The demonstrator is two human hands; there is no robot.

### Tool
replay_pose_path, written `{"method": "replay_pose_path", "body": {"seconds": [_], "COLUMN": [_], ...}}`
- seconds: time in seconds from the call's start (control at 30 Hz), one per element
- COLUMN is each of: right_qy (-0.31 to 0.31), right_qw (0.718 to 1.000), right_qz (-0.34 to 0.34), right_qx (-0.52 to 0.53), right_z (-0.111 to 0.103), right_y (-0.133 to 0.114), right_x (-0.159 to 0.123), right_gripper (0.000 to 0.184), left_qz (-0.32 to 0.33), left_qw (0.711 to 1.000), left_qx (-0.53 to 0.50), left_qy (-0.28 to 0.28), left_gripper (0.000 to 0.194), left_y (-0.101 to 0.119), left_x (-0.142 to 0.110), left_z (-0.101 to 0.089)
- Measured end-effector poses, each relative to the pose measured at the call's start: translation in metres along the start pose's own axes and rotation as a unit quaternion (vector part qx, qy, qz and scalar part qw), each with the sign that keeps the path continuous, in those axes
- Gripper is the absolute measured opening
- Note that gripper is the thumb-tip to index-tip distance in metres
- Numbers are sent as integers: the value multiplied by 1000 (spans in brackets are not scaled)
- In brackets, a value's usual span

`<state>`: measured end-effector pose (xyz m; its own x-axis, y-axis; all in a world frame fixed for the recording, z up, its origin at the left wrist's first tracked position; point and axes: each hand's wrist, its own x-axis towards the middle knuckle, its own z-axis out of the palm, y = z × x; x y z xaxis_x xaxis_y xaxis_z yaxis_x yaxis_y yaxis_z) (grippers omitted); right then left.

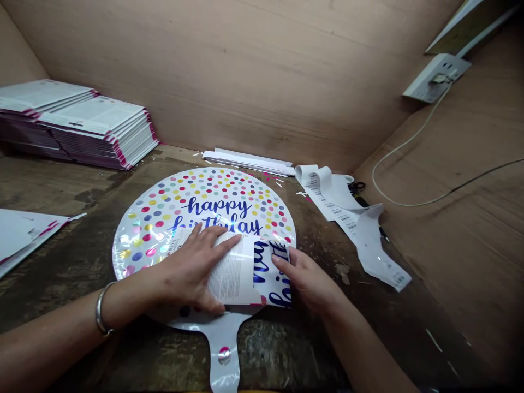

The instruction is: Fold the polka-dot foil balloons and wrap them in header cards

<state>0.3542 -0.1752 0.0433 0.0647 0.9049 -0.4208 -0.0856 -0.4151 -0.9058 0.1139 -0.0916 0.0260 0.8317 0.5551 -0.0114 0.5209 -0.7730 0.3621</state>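
Observation:
A round foil balloon (196,202) with coloured dots and blue "happy birthday" lettering lies flat on the worn table (57,185), its neck tab (223,355) pointing toward me. A white printed card (235,273) rests on its lower part. My left hand (192,267) lies flat on the card, fingers stretched out, pressing it down; a metal bangle (100,309) sits on that wrist. My right hand (305,278) presses a folded-over flap of the balloon (272,273) against the card's right side, fingers together on the foil.
Stacks of printed cards with pink edges (82,123) stand at the back left. More white sheets (20,234) lie at the left edge. A strip of barcode labels (352,218) curls at the right, beside scissors (357,186). White strips (249,159) lie by the cardboard wall. A cable (409,142) runs from a wall socket (436,76).

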Motion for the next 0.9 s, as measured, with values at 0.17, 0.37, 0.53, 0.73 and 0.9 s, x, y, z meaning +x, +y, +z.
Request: {"method": "replay_pose_path", "body": {"seconds": [0.17, 0.37, 0.53, 0.73, 0.9], "right_qy": [12, -83, -76, -27, 54], "right_qw": [966, 913, 847, 705, 666], "right_qz": [46, -114, -212, -347, -388], "right_qx": [-255, -384, -481, -617, -635], "right_z": [-4, 36, 20, 11, 40], "right_y": [6, 2, -8, 27, 46], "right_x": [4, 10, 8, 3, -18], "right_gripper": [22, 17, 23, 38, 28], "left_qz": [-1, 49, 93, 106, 4], "left_qw": [1000, 998, 994, 993, 999], "left_qx": [16, 9, -1, -17, -43], "left_qy": [-9, -26, -63, -47, 19], "left_gripper": [119, 122, 103, 42, 43], "left_y": [-6, 0, -6, -13, -15], "left_x": [-2, 4, -2, -20, -36], "left_z": [-2, -3, -3, 0, 16]}}
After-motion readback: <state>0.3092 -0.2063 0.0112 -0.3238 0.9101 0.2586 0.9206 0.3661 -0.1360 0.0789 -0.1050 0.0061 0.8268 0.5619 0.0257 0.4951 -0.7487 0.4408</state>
